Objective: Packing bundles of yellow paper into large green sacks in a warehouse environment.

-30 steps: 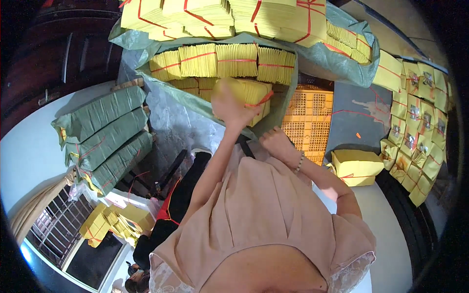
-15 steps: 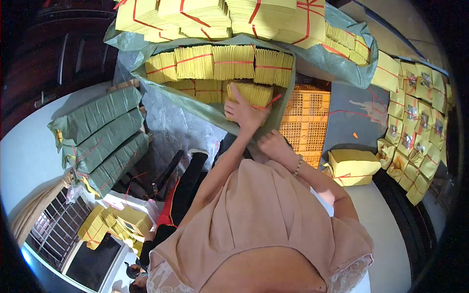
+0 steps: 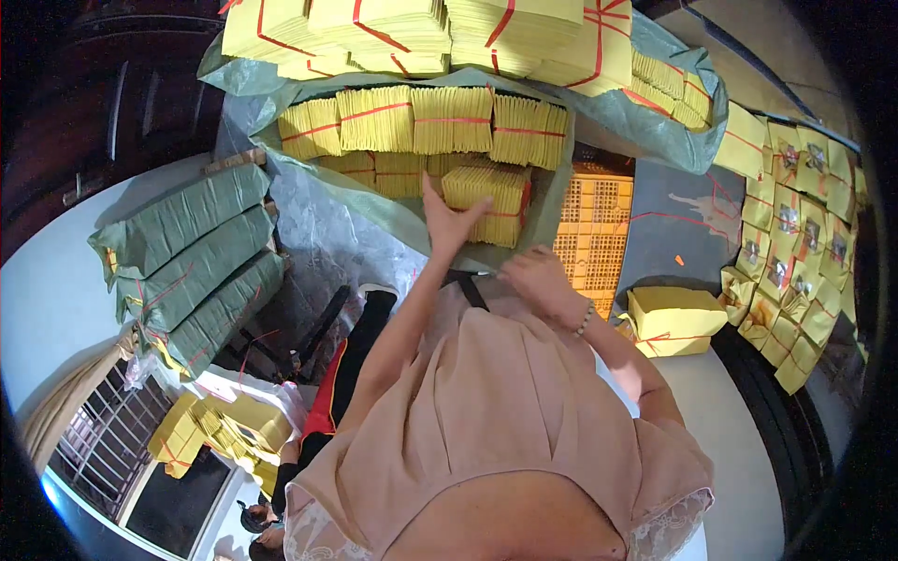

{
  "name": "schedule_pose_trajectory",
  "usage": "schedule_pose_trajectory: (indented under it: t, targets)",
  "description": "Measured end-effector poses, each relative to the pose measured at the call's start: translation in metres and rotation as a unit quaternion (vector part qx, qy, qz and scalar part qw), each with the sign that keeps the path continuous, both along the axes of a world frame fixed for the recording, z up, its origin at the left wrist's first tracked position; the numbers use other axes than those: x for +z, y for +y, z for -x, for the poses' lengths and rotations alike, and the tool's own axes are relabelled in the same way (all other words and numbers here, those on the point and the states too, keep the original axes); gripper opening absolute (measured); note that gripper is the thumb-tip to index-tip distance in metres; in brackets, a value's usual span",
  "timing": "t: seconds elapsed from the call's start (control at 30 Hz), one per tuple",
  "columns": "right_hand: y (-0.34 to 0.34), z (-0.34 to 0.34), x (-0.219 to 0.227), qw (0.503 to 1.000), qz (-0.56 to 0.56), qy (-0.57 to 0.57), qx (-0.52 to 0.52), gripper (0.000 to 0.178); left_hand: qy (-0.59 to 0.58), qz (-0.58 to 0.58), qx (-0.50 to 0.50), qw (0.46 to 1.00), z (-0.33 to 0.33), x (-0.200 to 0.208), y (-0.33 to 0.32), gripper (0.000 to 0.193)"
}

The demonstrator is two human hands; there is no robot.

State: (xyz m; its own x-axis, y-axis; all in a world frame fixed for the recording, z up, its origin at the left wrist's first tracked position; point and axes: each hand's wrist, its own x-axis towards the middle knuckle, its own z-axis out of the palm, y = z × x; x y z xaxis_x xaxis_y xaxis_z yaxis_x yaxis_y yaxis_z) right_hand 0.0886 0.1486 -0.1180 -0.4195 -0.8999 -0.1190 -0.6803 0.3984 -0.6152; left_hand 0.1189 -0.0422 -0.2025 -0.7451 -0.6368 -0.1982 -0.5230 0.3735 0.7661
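Inside the open green sack (image 3: pixel 374 208), a yellow paper bundle (image 3: pixel 486 190) with red tie shows below a row of upright bundles (image 3: pixel 452 120). My left hand (image 3: pixel 451 221) is at the bundle's left and near side, thumb spread from the fingers, the thumb tip over its near face. The hand is open and touches the bundle without closing round it. My right hand (image 3: pixel 543 280), with a beaded bracelet on the wrist, is by the sack's near right edge. Its fingers are curled together; what they hold, if anything, is hidden.
Tied yellow stacks (image 3: pixel 374 28) lie on another sack behind. An orange crate (image 3: pixel 591 234) and a yellow bundle (image 3: pixel 675 313) stand at right. Three full green sacks (image 3: pixel 192 224) are piled at left. A person (image 3: pixel 262 514) is at lower left.
My left hand has come off the top of the bundle to its left and near side, its thumb now spread. The bundle has shifted slightly right. My right hand has moved slightly right.
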Motion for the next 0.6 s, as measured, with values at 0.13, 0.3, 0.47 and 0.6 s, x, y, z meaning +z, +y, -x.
schedule_pose_trajectory:
  t: [0.13,0.3,0.47,0.6]
  targets:
    - [-0.013,0.028,0.023,0.929,0.098,0.084,-0.346,0.033,-0.125,-0.154,-0.023,0.98,-0.003,-0.05,-0.044,0.107]
    - [0.004,0.047,-0.036,0.886,0.03,0.021,-0.463,0.045,0.007,-0.387,-0.101,0.916,0.014,-0.057,-0.036,0.099]
    - [0.024,0.043,-0.033,0.911,-0.065,-0.121,-0.388,0.034,-0.025,-0.347,-0.098,0.932,0.01,-0.053,-0.018,0.093]
    - [0.042,0.049,-0.023,0.907,-0.079,-0.129,-0.393,0.029,-0.162,-0.241,-0.088,0.953,0.03,-0.021,-0.012,0.093]
